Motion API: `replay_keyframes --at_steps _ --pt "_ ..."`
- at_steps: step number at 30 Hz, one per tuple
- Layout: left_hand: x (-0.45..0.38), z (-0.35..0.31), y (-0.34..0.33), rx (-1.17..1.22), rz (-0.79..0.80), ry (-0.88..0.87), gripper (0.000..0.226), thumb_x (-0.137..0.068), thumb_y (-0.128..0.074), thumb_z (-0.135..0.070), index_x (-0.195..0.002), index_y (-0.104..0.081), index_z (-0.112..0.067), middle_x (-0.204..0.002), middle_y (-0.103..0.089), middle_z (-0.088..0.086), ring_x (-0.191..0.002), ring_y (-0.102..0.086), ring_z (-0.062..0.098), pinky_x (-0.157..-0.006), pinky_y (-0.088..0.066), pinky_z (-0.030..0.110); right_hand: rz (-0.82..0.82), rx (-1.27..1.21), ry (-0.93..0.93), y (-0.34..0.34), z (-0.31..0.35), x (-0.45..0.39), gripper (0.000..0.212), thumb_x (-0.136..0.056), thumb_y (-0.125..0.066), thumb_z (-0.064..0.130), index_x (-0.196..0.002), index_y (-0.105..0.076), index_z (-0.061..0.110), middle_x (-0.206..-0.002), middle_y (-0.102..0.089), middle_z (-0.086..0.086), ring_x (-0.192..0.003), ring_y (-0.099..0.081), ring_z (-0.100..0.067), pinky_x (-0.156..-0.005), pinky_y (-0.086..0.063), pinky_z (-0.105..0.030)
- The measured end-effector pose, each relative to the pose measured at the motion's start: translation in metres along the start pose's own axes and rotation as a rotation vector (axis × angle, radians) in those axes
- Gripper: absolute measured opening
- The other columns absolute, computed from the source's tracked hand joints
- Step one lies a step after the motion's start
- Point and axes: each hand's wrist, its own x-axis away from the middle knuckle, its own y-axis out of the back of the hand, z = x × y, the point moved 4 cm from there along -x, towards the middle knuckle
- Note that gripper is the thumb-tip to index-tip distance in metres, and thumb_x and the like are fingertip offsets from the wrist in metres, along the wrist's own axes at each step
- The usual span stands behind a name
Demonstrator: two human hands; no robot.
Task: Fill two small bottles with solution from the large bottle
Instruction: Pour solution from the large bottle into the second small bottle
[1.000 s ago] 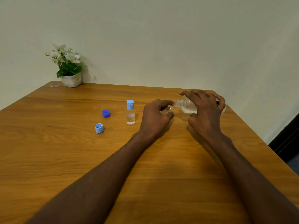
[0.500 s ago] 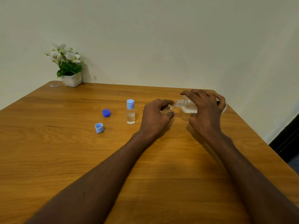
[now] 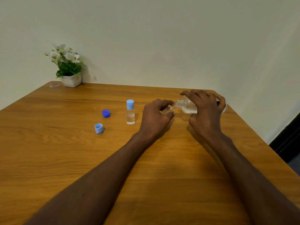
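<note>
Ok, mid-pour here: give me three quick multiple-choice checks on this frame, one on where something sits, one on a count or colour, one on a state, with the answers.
1. Where does the capped small bottle stand?
A. Left of the left hand
B. Right of the right hand
C. Beside the plant pot

2. How many loose caps lie on the table?
A. One
B. Two
C. Four

3. How is the large bottle held?
A. Upright with its cap on
B. Lying flat, untouched
C. Tipped sideways, uncapped, neck toward the left hand

Answers:
1 A: it stands upright just left of the left hand, well clear of the plant pot.
2 B: a dark blue cap and a light blue cap lie left of that bottle.
3 C: the right hand grips it tilted, its bare threaded neck pointing at the small open bottle in the left hand.
</note>
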Motion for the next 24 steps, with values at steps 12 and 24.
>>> replay_keyframes --at_steps 12,24 --pt "-0.002 0.001 -0.0009 0.019 -0.008 0.001 0.04 -0.082 -0.085 -0.018 -0.121 -0.077 -0.021 -0.116 -0.077 -0.007 -0.102 -0.068 0.001 -0.09 -0.053 0.017 -0.004 0.005 0.009 0.0012 0.0002 -0.0007 0.093 -0.064 -0.073 -0.002 -0.142 -0.056 0.044 -0.144 -0.057 0.012 -0.14 -0.043 -0.022 -0.115 -0.019 -0.053" --pt "-0.0015 -0.0002 -0.0001 0.005 0.0 -0.012 0.04 -0.084 -0.084 -0.018 -0.123 -0.076 -0.02 -0.118 -0.076 -0.006 -0.102 -0.066 0.0 -0.087 -0.048 0.01 -0.001 -0.006 0.007 0.0011 0.0006 -0.0006 0.091 -0.065 -0.075 -0.002 -0.142 -0.057 0.043 -0.145 -0.057 0.009 -0.141 -0.043 -0.023 -0.116 -0.019 -0.053"
